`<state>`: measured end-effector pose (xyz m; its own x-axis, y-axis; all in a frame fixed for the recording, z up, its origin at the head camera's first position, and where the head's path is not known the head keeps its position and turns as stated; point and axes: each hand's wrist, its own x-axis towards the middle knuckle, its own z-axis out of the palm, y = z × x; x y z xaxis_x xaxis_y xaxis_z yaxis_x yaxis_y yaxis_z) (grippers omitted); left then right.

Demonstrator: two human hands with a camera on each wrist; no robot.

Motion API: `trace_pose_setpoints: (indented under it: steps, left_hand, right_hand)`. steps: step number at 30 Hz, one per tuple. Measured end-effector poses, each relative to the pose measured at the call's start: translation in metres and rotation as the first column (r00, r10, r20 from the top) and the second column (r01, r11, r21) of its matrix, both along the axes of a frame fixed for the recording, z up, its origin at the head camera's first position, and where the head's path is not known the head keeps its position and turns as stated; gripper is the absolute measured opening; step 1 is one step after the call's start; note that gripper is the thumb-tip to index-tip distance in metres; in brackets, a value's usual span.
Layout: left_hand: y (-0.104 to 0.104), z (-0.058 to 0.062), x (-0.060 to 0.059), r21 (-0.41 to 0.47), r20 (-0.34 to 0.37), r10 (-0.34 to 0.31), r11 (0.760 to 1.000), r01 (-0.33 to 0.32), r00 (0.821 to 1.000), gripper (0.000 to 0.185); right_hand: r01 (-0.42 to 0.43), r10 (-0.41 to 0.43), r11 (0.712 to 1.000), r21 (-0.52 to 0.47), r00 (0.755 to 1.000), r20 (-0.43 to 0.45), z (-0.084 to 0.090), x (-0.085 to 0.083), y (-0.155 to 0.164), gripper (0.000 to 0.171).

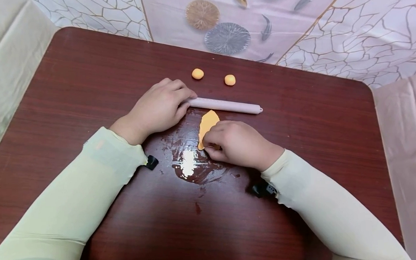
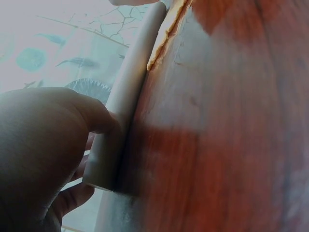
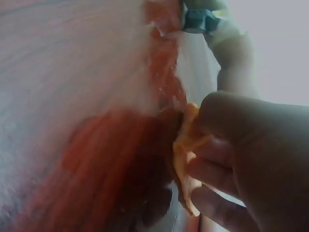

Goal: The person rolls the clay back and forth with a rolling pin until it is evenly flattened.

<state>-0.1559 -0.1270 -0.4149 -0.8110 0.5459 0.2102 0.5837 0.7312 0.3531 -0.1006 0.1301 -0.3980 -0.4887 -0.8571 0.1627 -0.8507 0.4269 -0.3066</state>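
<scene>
A: What did your right hand [image 1: 241, 144] have?

B: You pinched the near end of a thin, flat, yellow-orange sheet of soft, dough-like material [image 1: 207, 124] between thumb and fingers. The rest of the sheet stretched away from you on the tabletop, its far tip just beside a pale pink, smooth cylindrical rolling pin [image 1: 227, 105].

A: And your left hand [image 1: 157, 107]?

B: You gripped the left end of that rolling pin, thumb on your side and fingers curled behind it. Its right end, tipped with a small loop, was free.

A: What lay around them?

B: A glossy, streaky wet patch [image 1: 179, 142] spread between your hands on the dark reddish-brown, wood-grained table [image 1: 146, 224]. Beyond the rolling pin sat two small, round yellow-orange balls [image 1: 197, 73], apart from each other. Past the table's far edge was a white-and-pink patterned cloth [image 1: 169, 16].
</scene>
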Motion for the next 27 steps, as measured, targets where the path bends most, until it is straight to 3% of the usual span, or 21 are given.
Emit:
trace_pose_setpoints:
  steps: [2, 5, 9, 12, 15, 20, 24, 27]
  left_hand:
    - [0.0, 0.0, 0.0, -0.001, 0.007, 0.001, 1.0, -0.001, 1.0, 0.026]
    - [0.0, 0.001, 0.001, -0.002, 0.013, 0.0, 1.0, 0.0, 1.0, 0.027]
    - [0.001, 0.001, 0.001, 0.001, 0.01, -0.001, 1.0, 0.001, 1.0, 0.027]
    - [0.0, 0.001, 0.0, 0.003, 0.008, 0.001, 1.0, -0.001, 1.0, 0.026]
    - [0.0, 0.0, 0.0, 0.006, 0.005, 0.002, 1.0, -0.002, 1.0, 0.026]
    - [0.0, 0.001, 0.0, 0.01, -0.007, 0.0, 1.0, 0.0, 1.0, 0.026]
    - [0.0, 0.001, 0.0, 0.006, -0.004, 0.001, 1.0, -0.001, 1.0, 0.026]
    - [0.0, 0.001, 0.0, 0.002, -0.001, -0.003, 1.0, 0.003, 1.0, 0.027]
  right_hand:
    - [0.014, -0.014, 1.0, 0.003, 0.996, 0.087, 0.001, -0.002, 0.001, 0.004]
    - [0.011, -0.017, 0.999, 0.05, 0.991, 0.133, 0.0, -0.003, 0.002, 0.013]
    - [0.012, -0.021, 0.995, 0.103, 0.996, 0.091, -0.001, -0.004, 0.003, 0.015]
    - [0.013, -0.018, 0.994, 0.105, 0.999, 0.045, 0.001, -0.003, 0.001, 0.005]
    - [0.014, -0.015, 0.995, 0.094, 1.0, 0.009, 0.005, -0.003, -0.002, 0.01]
    - [0.079, -0.083, 0.996, 0.04, 0.992, 0.094, 0.012, -0.011, -0.001, 0.014]
    - [0.128, -0.136, 0.99, 0.053, 0.974, 0.181, 0.015, -0.014, 0.004, 0.006]
    - [0.109, -0.125, 0.986, 0.124, 0.983, 0.133, 0.011, -0.007, 0.007, 0.021]
